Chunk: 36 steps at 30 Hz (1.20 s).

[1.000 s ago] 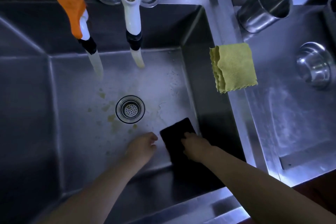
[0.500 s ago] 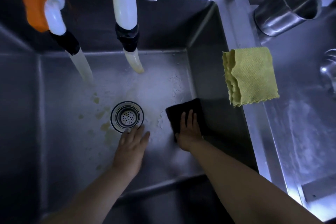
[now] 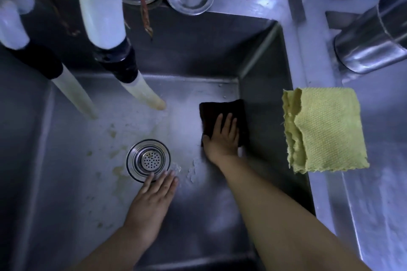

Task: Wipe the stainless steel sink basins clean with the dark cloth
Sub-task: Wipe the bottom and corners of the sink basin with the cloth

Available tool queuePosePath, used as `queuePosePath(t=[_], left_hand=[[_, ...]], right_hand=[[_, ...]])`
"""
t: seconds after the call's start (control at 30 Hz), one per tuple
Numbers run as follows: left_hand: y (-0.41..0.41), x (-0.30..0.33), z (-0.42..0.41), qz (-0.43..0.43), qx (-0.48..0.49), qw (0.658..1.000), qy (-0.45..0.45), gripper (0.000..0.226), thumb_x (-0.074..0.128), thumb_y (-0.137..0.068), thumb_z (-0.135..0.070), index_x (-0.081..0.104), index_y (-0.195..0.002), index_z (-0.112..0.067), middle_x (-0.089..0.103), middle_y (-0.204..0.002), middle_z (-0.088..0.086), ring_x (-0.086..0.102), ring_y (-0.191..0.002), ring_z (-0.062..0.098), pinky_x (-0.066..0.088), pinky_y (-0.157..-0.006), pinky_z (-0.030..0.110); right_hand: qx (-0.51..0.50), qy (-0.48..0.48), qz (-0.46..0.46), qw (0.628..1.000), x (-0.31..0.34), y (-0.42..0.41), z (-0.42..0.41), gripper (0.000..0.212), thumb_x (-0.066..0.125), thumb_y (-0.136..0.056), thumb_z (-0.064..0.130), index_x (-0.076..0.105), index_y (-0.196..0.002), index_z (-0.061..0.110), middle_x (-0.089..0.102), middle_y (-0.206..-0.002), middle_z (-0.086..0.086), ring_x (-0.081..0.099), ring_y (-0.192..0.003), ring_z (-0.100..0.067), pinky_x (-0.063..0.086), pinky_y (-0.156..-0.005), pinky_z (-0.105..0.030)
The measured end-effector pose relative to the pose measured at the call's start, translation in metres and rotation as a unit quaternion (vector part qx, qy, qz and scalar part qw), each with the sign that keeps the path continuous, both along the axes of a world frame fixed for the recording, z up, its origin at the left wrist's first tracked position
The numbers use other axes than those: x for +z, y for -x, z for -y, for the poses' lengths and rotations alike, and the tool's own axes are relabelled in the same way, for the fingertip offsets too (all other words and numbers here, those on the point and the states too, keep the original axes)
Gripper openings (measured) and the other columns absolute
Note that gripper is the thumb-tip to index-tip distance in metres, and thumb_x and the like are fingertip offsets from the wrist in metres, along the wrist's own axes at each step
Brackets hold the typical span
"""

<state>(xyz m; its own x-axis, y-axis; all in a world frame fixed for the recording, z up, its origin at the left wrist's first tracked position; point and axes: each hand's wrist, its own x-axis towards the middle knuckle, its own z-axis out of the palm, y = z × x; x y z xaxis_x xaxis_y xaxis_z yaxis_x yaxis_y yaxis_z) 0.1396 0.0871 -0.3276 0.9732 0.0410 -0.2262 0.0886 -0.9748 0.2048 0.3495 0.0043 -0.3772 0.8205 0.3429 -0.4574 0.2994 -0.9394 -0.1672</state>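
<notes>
Stained steel sink basin (image 3: 66, 182), drain strainer (image 3: 148, 157) mid-floor, two hose spouts (image 3: 143, 92) hanging over the back. Right hand (image 3: 222, 138) spread flat, pressing dark cloth (image 3: 220, 110) against right wall; left hand (image 3: 154, 196) flat beside strainer. Yellow cloth (image 3: 326, 130) draped over the divider, steel cup (image 3: 372, 35) beyond.

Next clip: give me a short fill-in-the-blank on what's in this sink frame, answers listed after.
1. The right hand presses flat on the ____ cloth.
2. The left hand rests beside the round perforated metal ____ in the stainless steel sink basin.
3. The folded cloth draped over the divider is ____.

Answers: dark; drain strainer; yellow
</notes>
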Motion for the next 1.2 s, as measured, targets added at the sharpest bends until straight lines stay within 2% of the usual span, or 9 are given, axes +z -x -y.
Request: queuePosePath(t=[0.17,0.33,0.47,0.57,0.73,0.9,1.03,1.13,1.2], left_hand=[[-0.003,0.005,0.002,-0.015,0.013,1.0,0.0,0.059,0.028,-0.066,-0.005,0.072,-0.105,-0.006,0.068,-0.114,0.01,0.067,-0.102,0.025,0.055,-0.082,0.05],[-0.003,0.004,0.002,-0.04,0.015,0.999,0.007,0.061,0.027,-0.066,-0.007,0.071,-0.108,-0.006,0.066,-0.117,0.011,0.065,-0.105,0.026,0.054,-0.083,0.05],[-0.004,0.0,0.001,-0.042,0.022,0.999,0.022,0.061,0.028,-0.066,-0.007,0.071,-0.109,-0.008,0.066,-0.119,0.009,0.064,-0.107,0.026,0.054,-0.084,0.05],[-0.003,-0.003,0.001,-0.038,0.011,0.999,0.004,0.06,0.03,-0.067,-0.008,0.07,-0.111,-0.01,0.066,-0.119,0.008,0.064,-0.108,0.024,0.036,-0.103,0.046],[-0.002,-0.007,-0.003,-0.078,0.0,0.996,-0.036,0.057,0.037,-0.063,-0.015,0.072,-0.109,-0.012,0.067,-0.117,0.006,0.065,-0.106,0.022,0.011,-0.107,0.039],[-0.002,-0.007,-0.002,-0.065,-0.022,0.997,-0.025,0.06,0.043,-0.059,-0.016,0.07,-0.111,-0.014,0.066,-0.12,0.004,0.064,-0.108,0.021,0.029,-0.108,0.045],[-0.006,0.001,-0.003,-0.128,0.008,0.992,0.001,0.084,0.087,-0.031,-0.02,0.07,-0.113,-0.013,0.064,-0.123,0.004,0.062,-0.111,0.02,0.052,-0.09,0.046],[-0.003,-0.002,0.0,-0.156,0.002,0.987,-0.021,0.086,0.065,-0.076,-0.017,0.02,-0.149,-0.014,0.007,-0.156,0.002,0.016,-0.144,0.022,0.002,-0.115,0.047],[0.001,-0.007,0.001,-0.151,0.01,0.988,-0.023,0.08,0.041,-0.087,-0.008,-0.008,-0.149,-0.015,-0.022,-0.151,-0.001,-0.011,-0.145,0.021,-0.02,-0.109,0.042]], right_hand=[[-0.02,-0.001,0.027,0.999,0.011,0.057,0.036,0.081,0.041,-0.091,0.041,-0.006,-0.15,0.012,-0.012,-0.157,-0.014,-0.009,-0.145,-0.03,-0.003,-0.116,-0.04],[-0.077,-0.103,0.078,0.989,0.013,0.037,0.024,0.058,0.048,-0.092,0.023,0.03,-0.143,0.003,0.01,-0.157,-0.015,0.012,-0.144,-0.028,0.018,-0.114,-0.035],[-0.079,-0.114,0.118,0.983,0.001,-0.005,-0.006,0.066,0.045,-0.091,0.022,0.017,-0.149,0.007,0.005,-0.158,-0.011,0.008,-0.145,-0.024,0.023,-0.11,-0.035],[-0.046,-0.089,0.132,0.986,-0.006,-0.04,-0.031,0.072,0.041,-0.092,0.032,0.006,-0.151,0.01,-0.002,-0.158,-0.016,0.001,-0.146,-0.026,0.015,-0.113,-0.037],[0.015,-0.056,0.147,0.987,-0.012,-0.079,-0.063,0.073,0.036,-0.093,0.044,0.004,-0.151,0.012,-0.002,-0.155,-0.025,-0.005,-0.144,-0.036,-0.008,-0.115,-0.043],[0.076,-0.054,0.148,0.985,-0.017,-0.077,-0.059,0.071,0.037,-0.092,0.038,0.003,-0.151,0.017,-0.003,-0.156,-0.022,-0.005,-0.145,-0.033,-0.006,-0.116,-0.042],[0.133,-0.078,0.11,0.982,-0.015,-0.055,-0.051,0.071,0.036,-0.091,0.034,0.001,-0.151,0.021,-0.006,-0.158,-0.015,-0.008,-0.145,-0.029,-0.009,-0.116,-0.039],[0.174,-0.094,0.098,0.975,-0.012,-0.024,-0.035,0.07,0.037,-0.09,0.033,0.004,-0.151,0.022,-0.004,-0.158,-0.015,-0.008,-0.145,-0.028,-0.01,-0.116,-0.039],[0.208,-0.089,0.092,0.97,-0.01,-0.004,-0.02,0.069,0.036,-0.091,0.035,0.004,-0.151,0.022,-0.004,-0.158,-0.014,-0.009,-0.145,-0.028,-0.01,-0.117,-0.04]])
